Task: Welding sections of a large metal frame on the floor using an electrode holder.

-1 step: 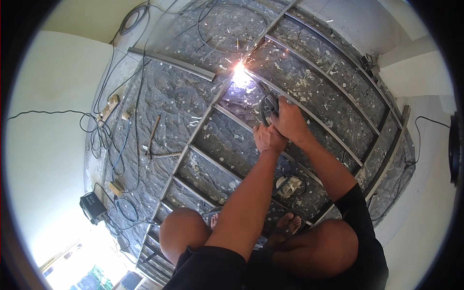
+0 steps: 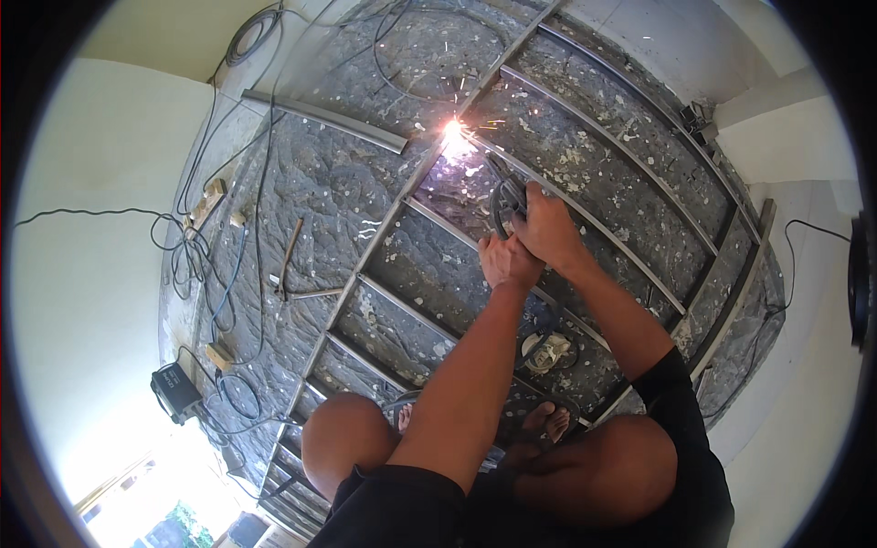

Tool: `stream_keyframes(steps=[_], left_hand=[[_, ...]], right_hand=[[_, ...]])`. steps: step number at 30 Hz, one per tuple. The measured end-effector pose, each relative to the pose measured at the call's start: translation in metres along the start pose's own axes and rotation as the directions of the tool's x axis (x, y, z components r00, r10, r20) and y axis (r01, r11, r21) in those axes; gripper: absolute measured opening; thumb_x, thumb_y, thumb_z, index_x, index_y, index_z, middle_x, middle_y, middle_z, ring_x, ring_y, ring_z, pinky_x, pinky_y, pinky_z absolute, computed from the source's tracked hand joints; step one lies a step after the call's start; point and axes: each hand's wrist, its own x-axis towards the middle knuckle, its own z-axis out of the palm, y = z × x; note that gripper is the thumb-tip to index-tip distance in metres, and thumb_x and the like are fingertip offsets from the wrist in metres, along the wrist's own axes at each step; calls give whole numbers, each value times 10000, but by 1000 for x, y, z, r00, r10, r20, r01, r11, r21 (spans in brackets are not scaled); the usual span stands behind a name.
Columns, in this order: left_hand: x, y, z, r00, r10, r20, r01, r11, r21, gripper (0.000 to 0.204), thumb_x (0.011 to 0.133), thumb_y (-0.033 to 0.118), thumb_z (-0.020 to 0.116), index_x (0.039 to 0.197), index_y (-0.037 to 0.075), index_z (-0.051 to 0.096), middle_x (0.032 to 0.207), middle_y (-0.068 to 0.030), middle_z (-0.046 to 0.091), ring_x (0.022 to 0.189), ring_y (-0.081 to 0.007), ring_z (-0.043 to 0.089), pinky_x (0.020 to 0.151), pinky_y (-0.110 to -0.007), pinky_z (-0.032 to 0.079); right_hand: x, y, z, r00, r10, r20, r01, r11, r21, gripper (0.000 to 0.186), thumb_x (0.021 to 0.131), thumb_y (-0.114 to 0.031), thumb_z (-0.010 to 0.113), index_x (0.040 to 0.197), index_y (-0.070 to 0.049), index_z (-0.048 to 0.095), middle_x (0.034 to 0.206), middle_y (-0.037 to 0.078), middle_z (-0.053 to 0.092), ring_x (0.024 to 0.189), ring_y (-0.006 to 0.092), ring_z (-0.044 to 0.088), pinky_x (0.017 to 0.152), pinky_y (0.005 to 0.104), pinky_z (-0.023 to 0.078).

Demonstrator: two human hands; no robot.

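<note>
My right hand (image 2: 548,228) grips a black welding electrode holder (image 2: 507,187), angled toward bright arc light and sparks (image 2: 454,132) where steel bars of a welded frame (image 2: 372,256) meet. My left hand (image 2: 507,265) is closed just below and against it; what its fingers hold is partly hidden under the holder and cable. Around both hands, parallel steel bars lie over a paint-spattered grey floor. My bare feet (image 2: 553,420) and knees are among the lower bars.
A loose steel bar (image 2: 324,119) lies at upper left, near coiled cables (image 2: 251,32). Hammer-like tools (image 2: 290,256), extension sockets (image 2: 206,205) and a black welder box (image 2: 175,393) are at left. Walls bound both sides, with a dark round object (image 2: 857,279) at far right.
The white-purple glow at the arc has shrunk a little and the spray of sparks differs. Both hands stay in the same place.
</note>
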Motion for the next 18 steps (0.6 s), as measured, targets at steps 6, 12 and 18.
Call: stream_keyframes(steps=[6, 12, 18], left_hand=[[2, 1, -3, 997, -31, 70, 30, 999, 19, 221, 704, 363, 710, 778, 156, 690, 798, -50, 696, 881, -242, 640, 862, -384, 388], [2, 5, -7, 990, -13, 138, 7, 999, 45, 211, 751, 331, 669, 857, 150, 681, 858, -58, 698, 907, -254, 637, 885, -432, 386], [3, 4, -6, 986, -33, 166, 25, 998, 49, 236, 756, 334, 667, 893, 143, 684, 866, -58, 699, 933, -251, 632, 915, -441, 385]], right_hand=[[-1, -7, -2, 996, 7, -90, -3, 999, 50, 300, 766, -118, 686, 947, 38, 506, 730, 295, 627, 735, 486, 628, 667, 548, 515], [5, 3, 0, 997, 2, -78, 0, 999, 34, 297, 747, -92, 674, 917, 46, 474, 710, 286, 615, 721, 474, 625, 625, 512, 503], [6, 3, 1, 998, 26, -51, -26, 1000, 1, 293, 745, -89, 668, 918, 48, 475, 716, 289, 618, 725, 475, 626, 635, 514, 509]])
